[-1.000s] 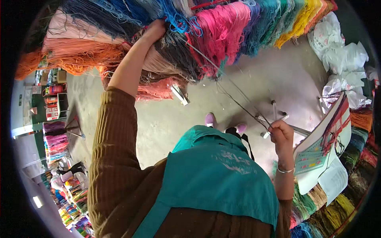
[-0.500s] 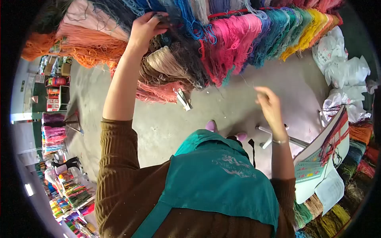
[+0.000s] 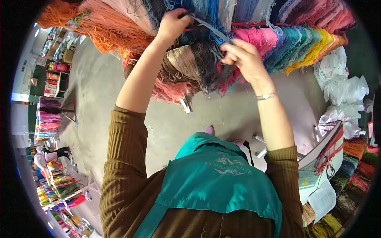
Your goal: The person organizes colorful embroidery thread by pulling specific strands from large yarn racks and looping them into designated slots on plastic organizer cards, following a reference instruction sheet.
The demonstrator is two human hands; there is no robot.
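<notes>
A thin bundle of grey-blue yarn (image 3: 210, 27) is stretched at a slant between my two hands, in front of hanging skeins. Its upper left end is pinched in my left hand (image 3: 172, 27), close to dark grey and blue skeins. Lower and to the right, my right hand (image 3: 244, 57) has its fingers closed on the other end. Pink skeins (image 3: 258, 39) hang just behind that hand. Below the yarn hang black skeins (image 3: 204, 65) and a beige skein (image 3: 183, 61), both on the same rack.
Orange skeins (image 3: 107, 37) hang at left, teal and yellow ones (image 3: 319, 49) at right. White plastic bags (image 3: 345, 87) are piled on the right. A patterned sheet (image 3: 327, 158) stands near my right elbow, above more skeins. A person (image 3: 41, 158) is far left, near other yarn racks.
My right hand has risen from beside my body to the rack and now grips the grey-blue yarn. My left hand has shifted right, and the view has turned slightly.
</notes>
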